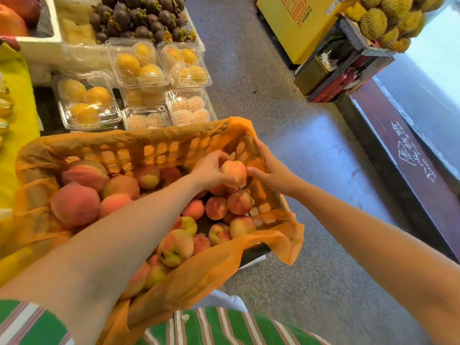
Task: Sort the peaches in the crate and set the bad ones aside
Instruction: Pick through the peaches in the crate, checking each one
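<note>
You have bright daylight coming from two o'clock, where a washed-out patch (435, 46) burns white. The floor (318, 145) carries a bluish sheen. The peaches (175, 247) cast soft shadows. The picture's edges bend and blur.

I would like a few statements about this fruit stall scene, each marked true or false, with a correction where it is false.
1. The left hand holds a peach over the crate. True.
2. The crate is lined with a blue sheet. False: the liner is orange.
3. Beyond the crate stand clear boxes of yellow fruit. True.
4. The right hand grips a durian. False: it is beside the held peach, fingers straight against the liner; the durians are piled far off.
</note>
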The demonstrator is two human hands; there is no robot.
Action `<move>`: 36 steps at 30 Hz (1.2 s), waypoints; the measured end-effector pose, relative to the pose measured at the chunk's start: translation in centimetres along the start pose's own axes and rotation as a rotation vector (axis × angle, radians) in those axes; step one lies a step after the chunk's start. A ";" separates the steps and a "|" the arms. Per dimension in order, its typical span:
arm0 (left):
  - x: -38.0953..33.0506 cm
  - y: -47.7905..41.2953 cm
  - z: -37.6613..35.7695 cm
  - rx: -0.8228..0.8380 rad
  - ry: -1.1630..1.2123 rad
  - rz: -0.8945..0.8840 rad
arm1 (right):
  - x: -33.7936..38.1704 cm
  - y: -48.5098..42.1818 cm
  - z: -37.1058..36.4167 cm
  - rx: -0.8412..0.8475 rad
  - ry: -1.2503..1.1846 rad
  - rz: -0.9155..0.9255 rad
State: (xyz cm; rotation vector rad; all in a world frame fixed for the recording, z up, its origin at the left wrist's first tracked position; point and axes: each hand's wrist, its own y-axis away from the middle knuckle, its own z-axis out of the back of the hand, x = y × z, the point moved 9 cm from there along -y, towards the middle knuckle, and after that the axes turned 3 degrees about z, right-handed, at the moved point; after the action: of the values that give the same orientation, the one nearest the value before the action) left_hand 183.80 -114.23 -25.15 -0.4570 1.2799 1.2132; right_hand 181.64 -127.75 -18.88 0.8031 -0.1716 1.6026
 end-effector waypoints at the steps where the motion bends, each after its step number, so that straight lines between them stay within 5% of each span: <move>1: -0.1 -0.1 -0.2 -0.021 0.003 -0.014 | -0.1 0.0 0.1 -0.013 -0.009 -0.013; 21: 0.2 0.3 -0.9 0.001 -0.348 -0.090 | -1.2 -0.7 0.5 0.020 0.017 -0.051; 28: -0.4 2.9 3.4 0.046 -0.325 -0.072 | 4.8 -1.4 3.0 -0.281 0.090 0.299; 33: 1.9 7.6 5.8 0.340 -0.449 0.140 | 9.8 -2.5 -3.4 0.203 0.016 0.325; 36: 2.7 10.8 7.8 0.318 -0.589 0.192 | 10.9 -1.2 -8.9 0.539 0.068 0.270</move>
State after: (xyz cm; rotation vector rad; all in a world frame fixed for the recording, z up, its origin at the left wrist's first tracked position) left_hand 177.70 -102.68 -21.45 0.2503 0.9856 1.1572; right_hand 179.42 -113.83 -19.55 1.1714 0.2225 1.9632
